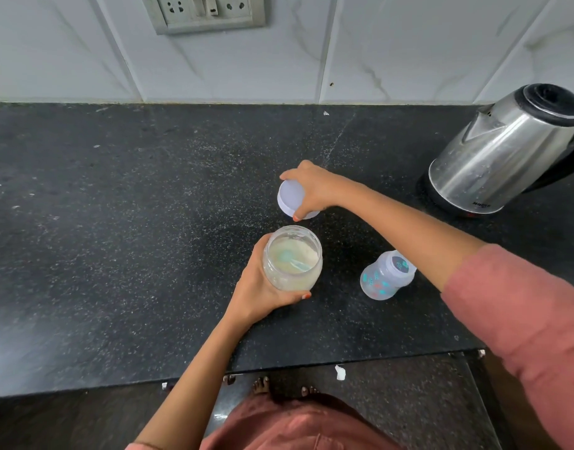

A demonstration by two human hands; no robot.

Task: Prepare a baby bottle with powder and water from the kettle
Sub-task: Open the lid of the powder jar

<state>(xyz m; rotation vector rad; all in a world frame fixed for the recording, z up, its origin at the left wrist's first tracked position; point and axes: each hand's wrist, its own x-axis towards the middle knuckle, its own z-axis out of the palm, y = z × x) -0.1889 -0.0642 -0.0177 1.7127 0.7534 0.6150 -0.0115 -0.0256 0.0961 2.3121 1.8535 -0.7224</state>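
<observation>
While my left hand (pixel 263 289) curls round the powder jar (pixel 290 276), my right hand (pixel 311 186) pinches the lid (pixel 292 198) at mid-frame — I'd lay it flat.

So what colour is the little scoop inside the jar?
Turquoise. The scoop lies inside the open jar, seen best in the head view.

Black speckled stone table (pixel 117 222); behind it, a white marble-veined tiled wall (pixel 376 43) with a grey socket plate (pixel 203 11); below it, dark speckled floor (pixel 409 401).
</observation>
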